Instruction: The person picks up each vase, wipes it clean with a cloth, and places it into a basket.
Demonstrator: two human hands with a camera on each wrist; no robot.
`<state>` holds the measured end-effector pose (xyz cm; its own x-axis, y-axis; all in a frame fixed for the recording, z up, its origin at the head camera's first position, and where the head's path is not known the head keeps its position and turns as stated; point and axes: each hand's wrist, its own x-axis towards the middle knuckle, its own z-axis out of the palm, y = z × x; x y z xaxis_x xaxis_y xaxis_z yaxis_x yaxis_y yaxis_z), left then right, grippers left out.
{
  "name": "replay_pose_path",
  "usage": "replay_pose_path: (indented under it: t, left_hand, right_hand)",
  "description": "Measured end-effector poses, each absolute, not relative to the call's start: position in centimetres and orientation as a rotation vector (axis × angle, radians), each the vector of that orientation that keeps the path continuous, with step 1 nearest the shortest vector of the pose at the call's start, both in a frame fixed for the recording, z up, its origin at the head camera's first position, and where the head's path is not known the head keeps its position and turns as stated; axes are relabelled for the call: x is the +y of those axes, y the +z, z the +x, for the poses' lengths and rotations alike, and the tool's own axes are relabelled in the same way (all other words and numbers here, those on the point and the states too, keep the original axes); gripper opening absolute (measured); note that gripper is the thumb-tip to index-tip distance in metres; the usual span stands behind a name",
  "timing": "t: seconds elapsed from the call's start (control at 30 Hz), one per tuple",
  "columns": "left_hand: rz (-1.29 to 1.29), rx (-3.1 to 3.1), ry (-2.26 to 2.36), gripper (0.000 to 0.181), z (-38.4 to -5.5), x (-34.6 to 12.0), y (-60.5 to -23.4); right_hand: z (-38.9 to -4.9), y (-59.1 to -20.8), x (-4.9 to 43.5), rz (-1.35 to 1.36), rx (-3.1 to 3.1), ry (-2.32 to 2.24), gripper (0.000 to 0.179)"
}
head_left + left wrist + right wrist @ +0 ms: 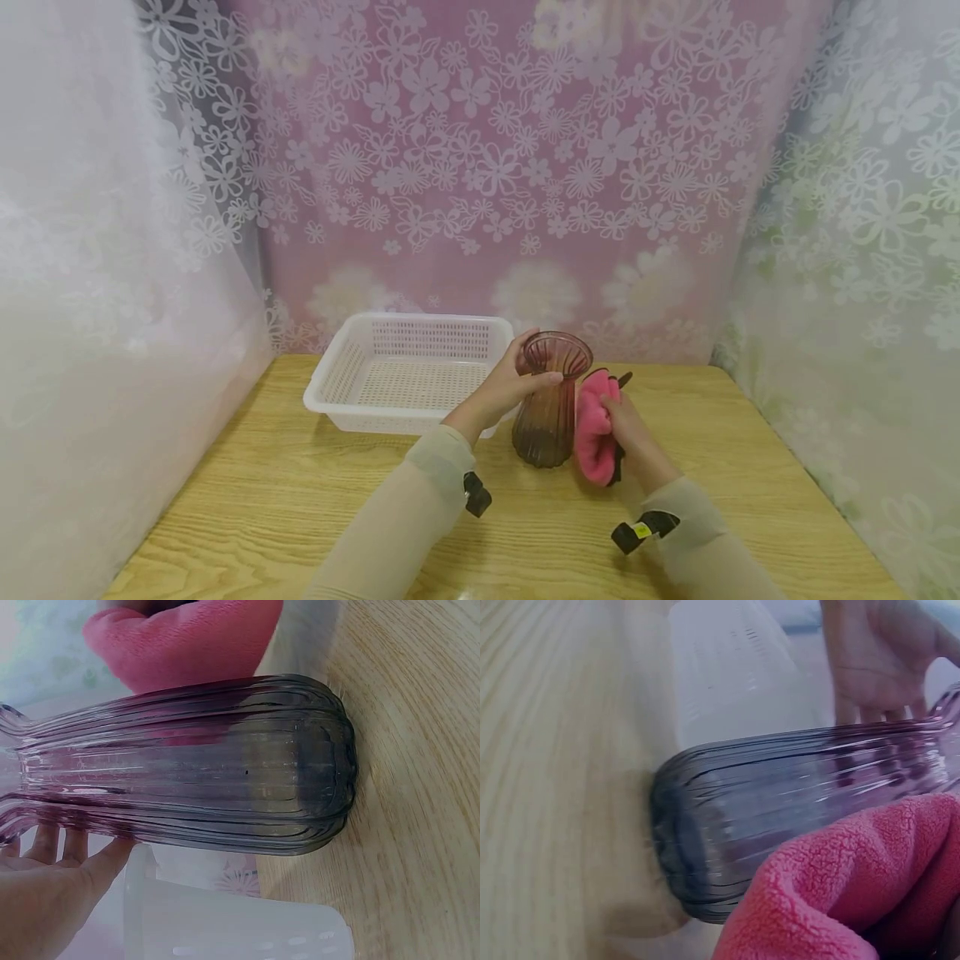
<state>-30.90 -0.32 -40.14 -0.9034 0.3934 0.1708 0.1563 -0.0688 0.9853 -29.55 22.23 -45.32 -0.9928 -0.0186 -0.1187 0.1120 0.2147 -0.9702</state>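
A ribbed glass vase [546,425], pinkish at its flared mouth and smoky grey at the base, stands nearly upright close over the table. My left hand [517,375] grips it round the neck, thumb in front and fingers behind. In the left wrist view the fingers [71,847] of that hand lie along the vase's side. My right hand [630,429] holds a bunched pink fleecy cloth [596,429] with dark edging beside the vase's right side. The right wrist view shows the cloth [840,877] overlapping the lower vase [780,795]; most of the right hand is hidden there.
A white plastic basket [341,408] with slotted walls stands left of the vase, toward the back of the wooden table [247,500]. A flowered pink curtain [465,167] hangs behind, with pale sheets at both sides.
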Motion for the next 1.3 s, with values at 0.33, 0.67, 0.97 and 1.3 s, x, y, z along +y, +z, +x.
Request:
replay_pose_path:
  t: [0.33,0.67,0.97,1.3]
  left_hand:
    - [0.605,1.984,2.101,0.087,-31.1,-0.4,-40.2]
    - [0.588,2.001,2.09,0.086,-30.9,-0.4,-40.1]
    - [0.601,2.004,2.074,0.089,-31.0,-0.4,-40.1]
    - [0.607,1.985,2.102,0.088,-31.0,-0.4,-40.3]
  right_hand:
    - [-28.5,-41.9,23.0,0.06,2.314,-2.044,0.054]
    - [-27.4,-39.2,23.5,-0.052,2.305,-2.168,0.042]
    - [-26.7,-38.2,23.1,-0.153,2.198,-2.428,0.036]
    - [-26.5,-38.7,20.8,-0.265,2.033,-2.848,0.026]
